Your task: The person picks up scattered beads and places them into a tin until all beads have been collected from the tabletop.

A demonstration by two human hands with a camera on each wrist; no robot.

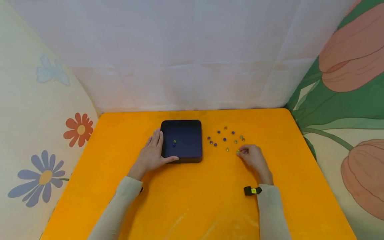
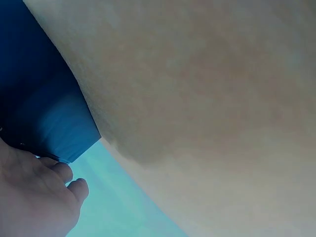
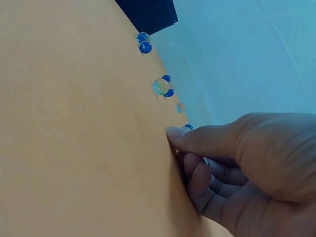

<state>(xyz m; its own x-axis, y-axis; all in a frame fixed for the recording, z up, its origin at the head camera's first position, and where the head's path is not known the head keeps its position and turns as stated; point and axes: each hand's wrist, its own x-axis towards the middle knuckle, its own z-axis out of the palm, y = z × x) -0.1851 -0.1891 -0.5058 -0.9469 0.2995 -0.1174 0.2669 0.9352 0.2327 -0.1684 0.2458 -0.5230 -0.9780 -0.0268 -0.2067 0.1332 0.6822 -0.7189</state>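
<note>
Right hand [image 1: 254, 159]: thumb and fingertips closed in a pinch on a yellow-green glass marble [image 1: 238, 152], a hold apparently suited to something small and round. Beyond it, as I look on, loose marbles [image 1: 224, 139] lie scattered toward the dark square tray [image 1: 190, 143]. Left hand [image 1: 152, 154]: fingers extended along the tray's left wall, thumb across its near edge, seemingly bracing it; two marbles [image 1: 174, 145] lie inside.

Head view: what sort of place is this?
Probably a small staged tabletop set, perhaps for recording, rather than an everyday room: an orange table is closed in by a creased white backdrop behind, a flower-patterned panel at left and a tulip-patterned panel at right.
</note>
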